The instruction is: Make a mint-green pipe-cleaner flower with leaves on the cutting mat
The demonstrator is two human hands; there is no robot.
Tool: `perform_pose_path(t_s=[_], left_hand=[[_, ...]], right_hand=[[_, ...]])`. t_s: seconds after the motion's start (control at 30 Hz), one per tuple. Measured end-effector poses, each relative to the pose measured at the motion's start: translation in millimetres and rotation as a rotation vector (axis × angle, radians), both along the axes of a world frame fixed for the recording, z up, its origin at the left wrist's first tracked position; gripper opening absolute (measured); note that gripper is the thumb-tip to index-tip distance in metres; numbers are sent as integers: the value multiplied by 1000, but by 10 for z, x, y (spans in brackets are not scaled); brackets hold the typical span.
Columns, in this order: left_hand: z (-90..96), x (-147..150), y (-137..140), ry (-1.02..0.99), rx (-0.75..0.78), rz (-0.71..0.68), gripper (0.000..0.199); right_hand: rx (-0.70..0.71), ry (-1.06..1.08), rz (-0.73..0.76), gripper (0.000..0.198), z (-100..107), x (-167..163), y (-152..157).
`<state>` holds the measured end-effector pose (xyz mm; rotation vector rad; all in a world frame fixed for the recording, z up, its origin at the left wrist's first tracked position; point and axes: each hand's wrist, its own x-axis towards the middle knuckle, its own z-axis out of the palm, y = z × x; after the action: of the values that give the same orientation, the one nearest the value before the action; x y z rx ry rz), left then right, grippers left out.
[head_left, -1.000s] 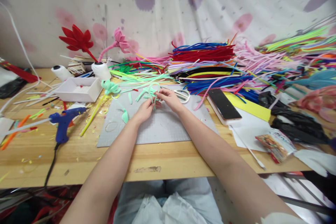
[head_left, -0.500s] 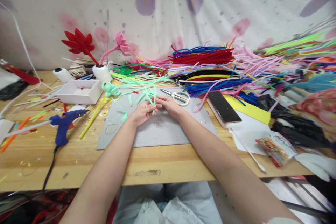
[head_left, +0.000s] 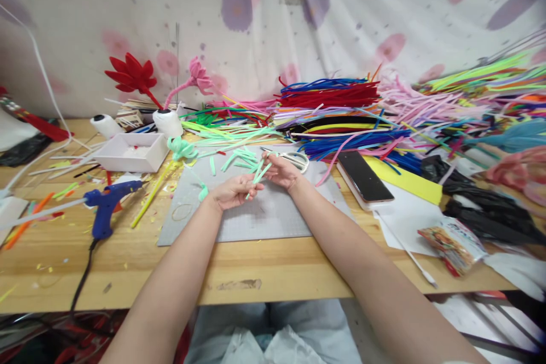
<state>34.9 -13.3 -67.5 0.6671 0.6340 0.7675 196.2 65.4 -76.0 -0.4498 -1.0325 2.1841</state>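
My left hand is closed, its fingertips pinching a few short mint-green pipe cleaners that fan out upward. Just to the right of them is my right hand, fingers apart and curved beside the tips; whether it touches them is hard to see. Both hands are above a grey cutting mat. More cut mint-green pieces lie on the mat behind my left hand. A pair of scissors with pale handles rests behind my right hand, partly hidden by it.
A blue glue gun lies on the left, near a white box and a mint-green flower on a yellow stem. Pipe cleaner bundles pile up along the back. To the right are a phone and a snack packet.
My right hand has drawn slightly away from my left and its fingers have spread. The pipe cleaners, looped upward before, now stand as straight short pieces in my left hand.
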Motion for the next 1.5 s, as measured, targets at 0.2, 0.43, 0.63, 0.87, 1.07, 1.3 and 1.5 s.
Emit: perform_pose_path(t_s=[0.2, 0.43, 0.63, 0.87, 1.07, 1.3, 1.5], left_hand=[[11, -8, -12, 13, 19, -43, 50], [-2, 5, -24, 23, 29, -71, 59], [-10, 40, -17, 84, 22, -47, 59], [-15, 71, -6, 93, 14, -47, 54], [10, 86, -3, 123, 7, -52, 52], [117, -71, -14, -24, 174, 201, 62], [-9, 12, 148, 209, 277, 700, 44]], right_hand=[[-158, 78, 11, 12, 83, 74, 38], [-258, 113, 5, 21, 91, 30, 39], [-274, 21, -73, 20, 49, -7, 91], [-259, 7, -147, 19, 70, -18, 103], [-173, -40, -293, 19, 92, -34, 117], [-131, 13, -363, 7, 147, -28, 66], [75, -215, -318, 12, 39, -154, -37]])
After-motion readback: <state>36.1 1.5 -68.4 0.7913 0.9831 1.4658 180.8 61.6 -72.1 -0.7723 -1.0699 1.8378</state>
